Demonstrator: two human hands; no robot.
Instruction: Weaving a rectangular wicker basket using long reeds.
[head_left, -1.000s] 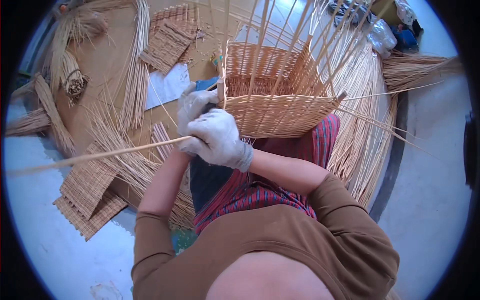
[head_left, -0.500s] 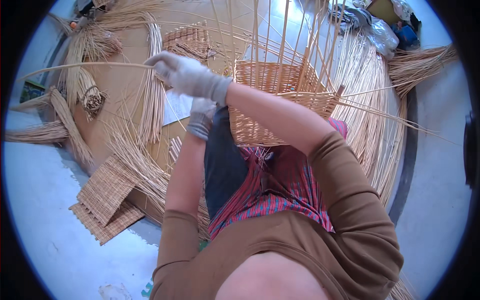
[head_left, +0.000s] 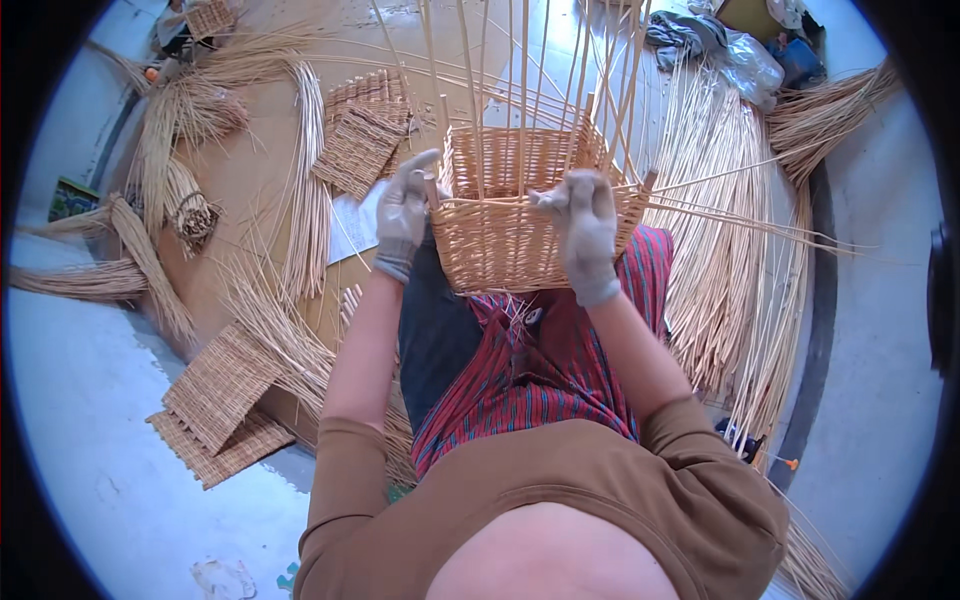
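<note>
A half-woven wicker basket (head_left: 505, 245) rests over my lap, with long upright stakes (head_left: 523, 95) rising from its sides. My left hand (head_left: 402, 215), in a pale knitted glove, grips the basket's front left corner beside a short thick corner post (head_left: 432, 190). One finger of it points up and outward. My gloved right hand (head_left: 588, 235) is closed at the front rim, right of the middle, its fingertips pinched against the weave among the stakes. Whether a loose strand lies in that pinch is hidden. Several long strands (head_left: 740, 220) stick out from the basket's right corner.
Bundles of pale wicker rods (head_left: 720, 200) cover the floor on the right, and more bundles (head_left: 305, 190) lie at the left. Flat woven panels (head_left: 225, 385) lie at the lower left, others (head_left: 362, 145) beyond my left hand. A plastic bag (head_left: 750, 70) sits at the far right.
My right hand has swung back from the far left, where it held out a long strand, to the basket's front rim. My left hand has risen to the left corner. The basket has shifted slightly left.
</note>
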